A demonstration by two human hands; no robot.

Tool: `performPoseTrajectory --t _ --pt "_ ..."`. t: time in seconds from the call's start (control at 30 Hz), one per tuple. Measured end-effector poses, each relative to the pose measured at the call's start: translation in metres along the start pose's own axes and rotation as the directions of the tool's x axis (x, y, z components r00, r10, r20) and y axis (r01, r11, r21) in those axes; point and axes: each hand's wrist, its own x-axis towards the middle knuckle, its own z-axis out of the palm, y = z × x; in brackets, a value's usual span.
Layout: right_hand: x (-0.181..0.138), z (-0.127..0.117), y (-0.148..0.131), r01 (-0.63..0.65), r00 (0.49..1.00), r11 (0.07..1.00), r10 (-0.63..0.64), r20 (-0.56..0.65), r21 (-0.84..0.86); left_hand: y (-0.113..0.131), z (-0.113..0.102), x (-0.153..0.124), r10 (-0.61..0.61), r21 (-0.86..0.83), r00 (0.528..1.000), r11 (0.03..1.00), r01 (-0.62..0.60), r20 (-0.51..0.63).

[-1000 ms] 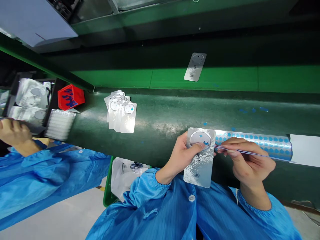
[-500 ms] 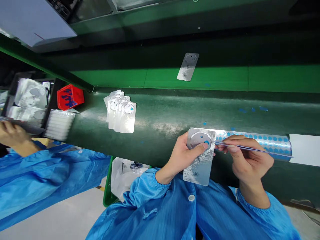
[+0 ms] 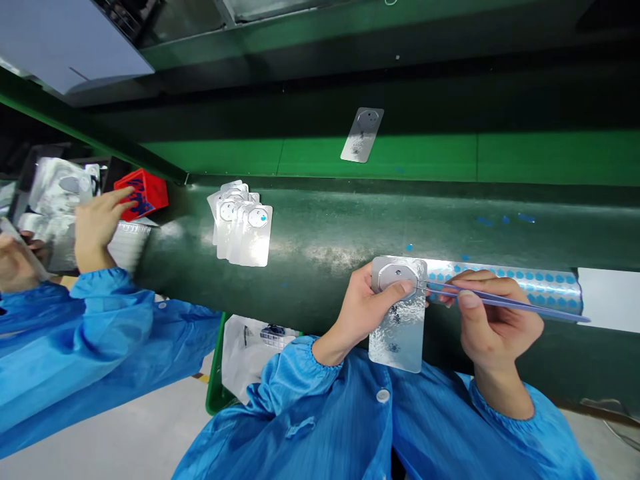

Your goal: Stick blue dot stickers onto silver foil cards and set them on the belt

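My left hand [image 3: 363,313] holds a silver foil card [image 3: 397,340] upright, with its thumb lying across the round ring on the card. My right hand [image 3: 493,320] pinches a long slim pair of tweezers [image 3: 530,308], and their tips reach the ring's right edge. Just behind the tweezers runs a shiny backing strip of blue dots [image 3: 545,287], close to my right fingers. My left thumb hides part of the ring, so any blue dot there cannot be seen.
A dark green conveyor belt [image 3: 350,227] carries an overlapping row of foil cards [image 3: 245,230] and a single card [image 3: 363,135]. Far left, a co-worker's hand [image 3: 97,223] touches a red crate [image 3: 145,193]. A green bin with a white bag [image 3: 240,353] stands below.
My left thumb has moved over the blue dot on the ring. The single card on the belt has moved left. A co-worker's hand has reached up to the red crate.
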Motion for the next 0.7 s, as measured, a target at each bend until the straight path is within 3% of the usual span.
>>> performPoseTrajectory --t 0.27,0.47,0.7 --pt "0.0025 0.0011 -0.0002 0.051 0.999 0.998 -0.050 0.018 -0.028 0.0014 -0.0038 -0.0040 0.003 -0.010 0.997 1.000 -0.002 0.077" --pt "0.0037 -0.0021 -0.0011 0.041 0.998 0.999 -0.040 0.058 -0.013 0.0049 -0.0070 -0.0034 0.095 0.184 0.994 0.977 -0.104 0.057" --pt "0.0060 -0.0068 -0.0018 0.146 0.978 0.989 -0.146 0.151 0.006 -0.0018 -0.0104 -0.0018 0.063 0.150 0.997 0.986 -0.067 0.034"
